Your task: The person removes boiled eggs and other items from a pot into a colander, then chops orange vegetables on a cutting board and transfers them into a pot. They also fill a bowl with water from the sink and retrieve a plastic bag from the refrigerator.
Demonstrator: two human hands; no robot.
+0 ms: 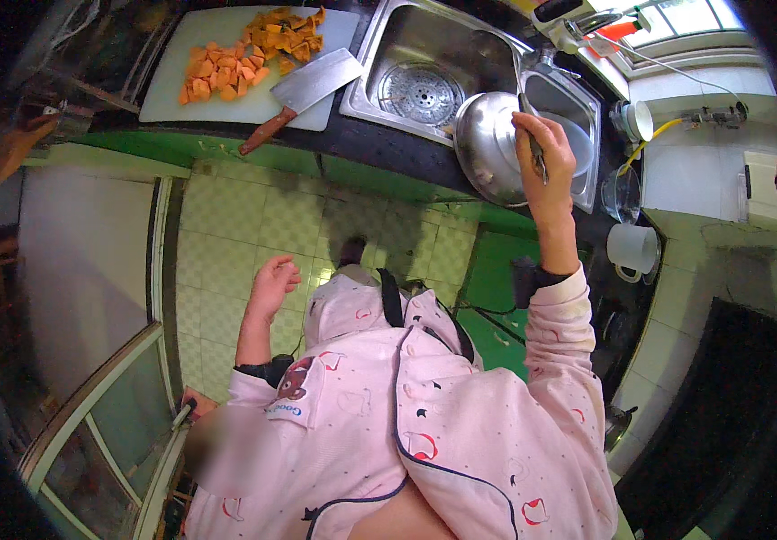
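My right hand (547,158) is closed around the handle of a long, thin metal utensil (523,94), whose type I cannot tell. Under and beside that hand a round stainless steel vessel or lid (486,152) rests over the edge of the double sink (398,121). My left hand (276,283) hangs above the tiled floor, fingers loosely bent, holding nothing. On a white cutting board (159,101) lie cut orange chunks (216,74) and a pile of darker orange peelings or pieces (287,34). A cleaver (314,81) with a wooden handle lies across the board's edge.
A pale bowl (571,145) sits in the smaller basin. Along the counter's right side stand white bowls (635,120), a clear glass bowl (621,194) and a translucent jug (631,248). Green cabinets (267,158) run below the counter. A framed door (159,337) stands at the left.
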